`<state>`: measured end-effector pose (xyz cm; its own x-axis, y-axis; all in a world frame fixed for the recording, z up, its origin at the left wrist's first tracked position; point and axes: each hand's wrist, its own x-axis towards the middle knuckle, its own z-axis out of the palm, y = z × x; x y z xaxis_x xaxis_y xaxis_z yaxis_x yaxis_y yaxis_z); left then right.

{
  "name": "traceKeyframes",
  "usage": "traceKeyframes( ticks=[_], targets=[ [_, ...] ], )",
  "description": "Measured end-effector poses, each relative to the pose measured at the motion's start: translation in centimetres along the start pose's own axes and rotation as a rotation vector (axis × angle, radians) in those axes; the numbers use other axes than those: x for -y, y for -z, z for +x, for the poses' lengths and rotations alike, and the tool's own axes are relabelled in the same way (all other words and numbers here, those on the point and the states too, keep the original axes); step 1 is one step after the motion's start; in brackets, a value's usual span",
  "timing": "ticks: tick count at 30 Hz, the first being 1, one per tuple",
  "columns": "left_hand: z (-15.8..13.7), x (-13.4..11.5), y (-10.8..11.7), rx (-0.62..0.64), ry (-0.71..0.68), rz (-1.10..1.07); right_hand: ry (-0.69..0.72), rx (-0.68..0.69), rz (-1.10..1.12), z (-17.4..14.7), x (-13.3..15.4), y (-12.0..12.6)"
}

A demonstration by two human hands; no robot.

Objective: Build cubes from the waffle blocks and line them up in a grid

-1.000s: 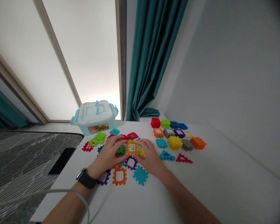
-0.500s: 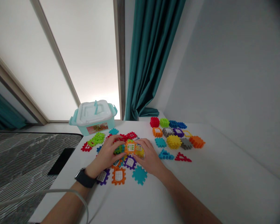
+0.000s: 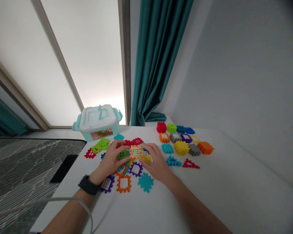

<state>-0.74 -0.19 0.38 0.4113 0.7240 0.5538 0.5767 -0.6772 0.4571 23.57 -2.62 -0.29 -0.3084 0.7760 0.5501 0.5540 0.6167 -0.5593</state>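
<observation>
Between my two hands is an orange toothed window tile (image 3: 135,151), raised a little over the loose pieces. My left hand (image 3: 111,160), with a dark watch on the wrist, grips its left edge with thumb and fingers. On the opposite side my right hand (image 3: 157,164) has its fingertips at the tile's right edge. Partly covered by the hands are a green window tile (image 3: 122,154) and a yellow piece (image 3: 146,159). Nearer to me lie a purple window tile (image 3: 136,169), another orange window tile (image 3: 124,183) and a turquoise toothed tile (image 3: 146,182).
A turquoise box (image 3: 100,125) with a whitish lid stands at the back left of the white table (image 3: 136,214). Sorted stacks, among them a yellow stack (image 3: 182,148) and an orange stack (image 3: 206,148), sit to the right. A pale cable (image 3: 63,198) crosses the lower left.
The orange window tile has shifted slightly left and up and turned to face me more squarely. Both hands have stayed nearly in place around it.
</observation>
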Motion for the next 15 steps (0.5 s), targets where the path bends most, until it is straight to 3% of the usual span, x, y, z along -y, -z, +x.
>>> traceKeyframes(
  ticks=[7, 12, 15],
  targets=[
    [0.3, -0.9, 0.3, 0.041, 0.08, -0.094, 0.215, -0.05, -0.168, 0.2, -0.1, 0.6],
    [0.4, -1.6, 0.3, 0.097, 0.138, -0.194, 0.281, -0.076, -0.179, 0.2, -0.1, 0.6],
    [0.5, -1.8, 0.3, 0.113, 0.146, -0.272, 0.25, -0.125, -0.111, 0.2, 0.2, 0.4]
  ],
)
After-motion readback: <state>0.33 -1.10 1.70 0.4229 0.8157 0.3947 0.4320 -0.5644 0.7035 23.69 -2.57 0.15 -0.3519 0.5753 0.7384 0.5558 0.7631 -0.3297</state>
